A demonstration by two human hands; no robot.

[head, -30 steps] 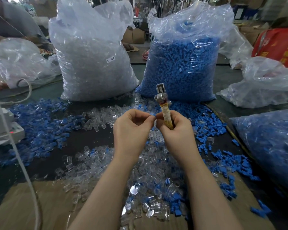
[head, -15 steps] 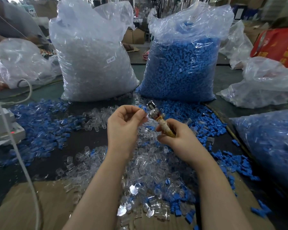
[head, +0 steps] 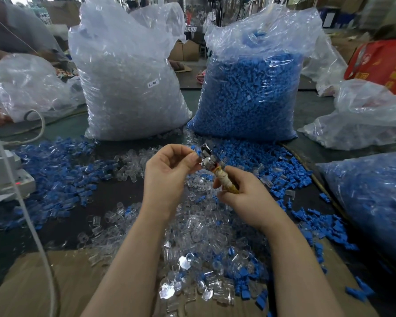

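Note:
My right hand [head: 245, 197] grips a small hand tool [head: 217, 170] by its tape-wrapped yellowish handle, the metal head tilted up and to the left. My left hand [head: 167, 177] has its fingers curled, and its thumb and forefinger pinch a small piece right at the tool's metal head; the piece itself is mostly hidden. Below both hands lies a heap of clear plastic caps [head: 204, 236]. Loose blue plastic parts [head: 256, 154] spread behind and to the right of the hands.
A big bag of clear parts [head: 128, 88] and a big bag of blue parts [head: 249, 92] stand at the back. Another blue-filled bag [head: 375, 202] lies right. More blue parts [head: 55, 175], a white device [head: 7, 175] and a white cable [head: 28, 216] are left. Cardboard [head: 55, 282] covers the near edge.
The tool has tipped from upright to leaning left and dropped slightly. My left hand moved up and left from the handle to the tool's metal head.

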